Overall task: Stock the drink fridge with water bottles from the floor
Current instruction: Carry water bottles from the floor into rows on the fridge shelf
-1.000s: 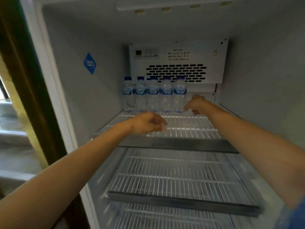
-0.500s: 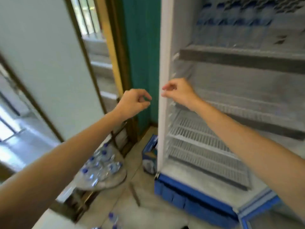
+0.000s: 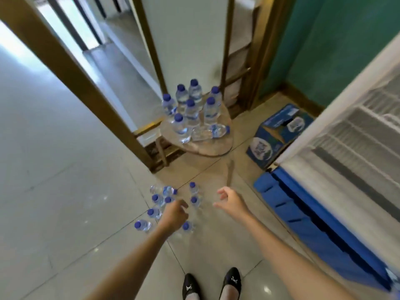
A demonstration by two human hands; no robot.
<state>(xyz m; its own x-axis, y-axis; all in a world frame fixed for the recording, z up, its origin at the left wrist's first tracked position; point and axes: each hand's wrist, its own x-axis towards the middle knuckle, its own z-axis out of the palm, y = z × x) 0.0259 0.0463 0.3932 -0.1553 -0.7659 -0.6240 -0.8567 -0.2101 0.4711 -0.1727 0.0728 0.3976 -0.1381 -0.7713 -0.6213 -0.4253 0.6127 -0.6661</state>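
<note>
Floor (image 3: 54,191) of pale tile takes up the left side, crossed by a wooden door frame (image 3: 86,87). Near the frame's foot, well out from the floor's edge along the fridge, stands a loose cluster of small water bottles (image 3: 157,200) with blue caps. Most are upright and at least one lies tipped over. They are probably grouped there so both hands can pick from one spot.

The left hand (image 3: 175,213) hangs directly over the cluster, back up, its fingers loosely curled and holding nothing. The blur hides whether they touch a cap.

Behind it, a low wooden tabletop (image 3: 216,146) carries taller bottles (image 3: 191,109) packed upright, with one bottle (image 3: 211,131) lying on its side at the near edge, likely a separate batch kept off the floor.

The right hand (image 3: 232,201) hovers just right of the cluster, fingers spread and curved with the thumb apart, empty and shaped for a bottle's girth.

An opened blue carton (image 3: 279,135) sits at the floor's far edge, against the fridge's corner.

The fridge (image 3: 307,217) stands open on the right, its wire shelves (image 3: 357,131) bare where they show. I judge this to be the pick-up step, with many bottles left to load.
</note>
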